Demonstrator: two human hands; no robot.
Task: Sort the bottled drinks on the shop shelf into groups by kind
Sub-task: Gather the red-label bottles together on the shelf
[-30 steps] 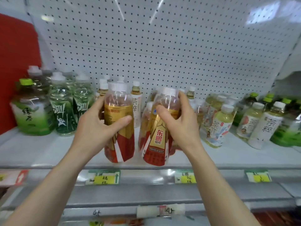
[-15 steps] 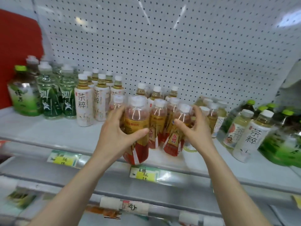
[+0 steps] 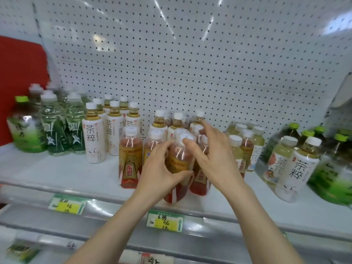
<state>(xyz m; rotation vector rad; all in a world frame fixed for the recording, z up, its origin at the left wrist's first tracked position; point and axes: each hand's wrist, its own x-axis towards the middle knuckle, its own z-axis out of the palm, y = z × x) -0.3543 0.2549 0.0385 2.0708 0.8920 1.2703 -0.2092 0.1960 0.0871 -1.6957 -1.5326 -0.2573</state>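
A: Where is the clear plastic bottle with the red and gold label (image 3: 178, 159)?

B: At the white shelf's (image 3: 57, 174) front edge. Fingers of my left hand (image 3: 160, 174) wrap round it. Fingers of my right hand (image 3: 217, 159) are loose, thumb on its cap.

Two hands, left (image 3: 158, 174) and right (image 3: 215, 159); at least five red-and-gold bottles (image 3: 130, 159); two price tags (image 3: 67, 203) along the shelf rail (image 3: 28, 189).

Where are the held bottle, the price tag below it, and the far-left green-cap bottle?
Held bottle (image 3: 178, 161): head view, on its gold label.
Price tag (image 3: 164, 223): head view, on its yellow patch.
Green-cap bottle (image 3: 26, 132): head view, on its label.
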